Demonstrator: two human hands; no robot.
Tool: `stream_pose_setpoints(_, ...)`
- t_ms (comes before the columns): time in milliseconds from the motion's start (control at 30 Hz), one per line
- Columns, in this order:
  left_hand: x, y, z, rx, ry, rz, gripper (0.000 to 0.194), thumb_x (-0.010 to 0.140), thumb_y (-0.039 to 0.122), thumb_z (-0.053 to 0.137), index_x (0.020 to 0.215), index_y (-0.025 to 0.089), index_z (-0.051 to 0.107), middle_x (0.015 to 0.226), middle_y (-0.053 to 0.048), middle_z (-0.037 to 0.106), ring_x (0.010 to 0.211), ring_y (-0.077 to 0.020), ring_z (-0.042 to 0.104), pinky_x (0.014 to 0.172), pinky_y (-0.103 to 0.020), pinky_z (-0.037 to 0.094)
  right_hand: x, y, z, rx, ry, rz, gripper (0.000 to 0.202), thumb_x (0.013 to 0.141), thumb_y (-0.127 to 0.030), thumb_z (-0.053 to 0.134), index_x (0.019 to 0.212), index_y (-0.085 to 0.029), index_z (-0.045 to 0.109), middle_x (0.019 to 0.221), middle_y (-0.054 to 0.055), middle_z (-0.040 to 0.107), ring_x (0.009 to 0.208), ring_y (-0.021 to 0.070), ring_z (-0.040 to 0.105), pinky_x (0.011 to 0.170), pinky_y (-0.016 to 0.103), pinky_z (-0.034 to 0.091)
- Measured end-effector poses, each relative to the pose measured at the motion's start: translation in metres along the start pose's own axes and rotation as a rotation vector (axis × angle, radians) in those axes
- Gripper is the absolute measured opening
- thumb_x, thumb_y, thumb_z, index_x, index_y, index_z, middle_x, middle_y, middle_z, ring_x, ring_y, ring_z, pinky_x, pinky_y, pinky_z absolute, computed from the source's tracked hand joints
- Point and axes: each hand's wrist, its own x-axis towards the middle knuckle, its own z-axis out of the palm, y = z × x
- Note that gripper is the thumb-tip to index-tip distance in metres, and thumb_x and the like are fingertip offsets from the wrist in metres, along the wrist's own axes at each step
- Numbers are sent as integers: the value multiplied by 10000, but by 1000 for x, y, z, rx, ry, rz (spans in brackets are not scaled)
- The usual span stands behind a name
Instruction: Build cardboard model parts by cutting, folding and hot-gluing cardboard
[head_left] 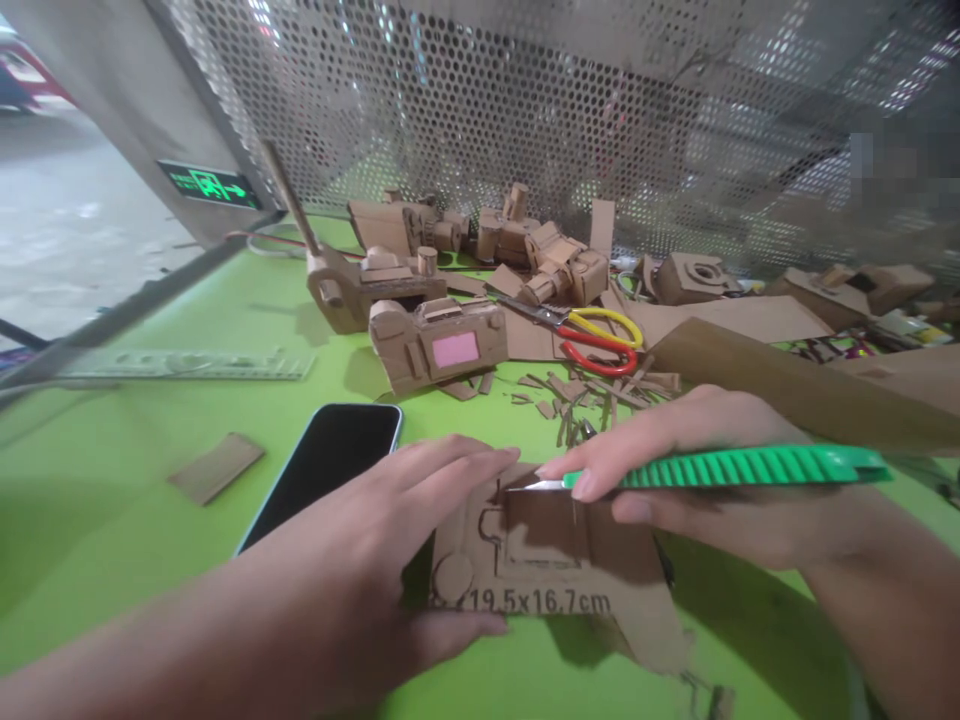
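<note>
A flat cardboard piece [540, 585] lies on the green table in front of me, with drawn or cut outlines and the print "19,5x16,7cm" along its near edge. My left hand [382, 520] holds its left side, fingers over the top and thumb by the near edge. In my right hand [720, 430] is a green utility knife [757, 466], gripped by its ribbed handle. Its blade points left, with the tip at the upper part of the cardboard, close to my left fingertips. Whether the tip has pierced the surface I cannot tell.
A smartphone [322, 470] and a cardboard scrap [217, 467] lie left. Behind are a cardboard camera model [405, 350], red-and-yellow-handled scissors [600, 335], cardboard offcuts [577, 395], and several more models. A clear ruler [195, 364] lies far left; a perforated metal panel [480, 100] stands behind.
</note>
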Motion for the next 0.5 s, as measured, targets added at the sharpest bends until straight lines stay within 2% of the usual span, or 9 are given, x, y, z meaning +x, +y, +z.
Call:
stream_pose_setpoints(100, 7, 3, -3, -74, -43, -21, 819, 922, 372, 909, 1612, 331, 468, 1479, -63, 756, 1284, -277, 791, 1110, -382, 670, 0, 0, 0, -9, 11, 4, 226, 1015, -131, 876, 1228, -204, 889, 1294, 105, 914, 1123, 224, 908, 984, 224, 695)
stream_pose_setpoints(367, 11, 3, -4, -198, -55, -58, 753, 885, 317, 922, 1550, 344, 568, 1394, -42, 783, 1198, -290, 809, 1019, -391, 692, -1, -3, -2, -80, -19, -28, 267, 1008, -109, 843, 1256, -203, 871, 1285, 108, 918, 1104, 256, 913, 944, 263, 720)
stream_pose_setpoints(500, 11, 5, -4, -217, -56, -84, 730, 880, 250, 891, 1528, 349, 568, 1392, -33, 780, 1206, -289, 804, 1022, -401, 689, -2, -6, -4, -129, -18, 1, 253, 1004, -155, 855, 1234, -256, 878, 1259, 90, 925, 1056, 275, 923, 897, 269, 732)
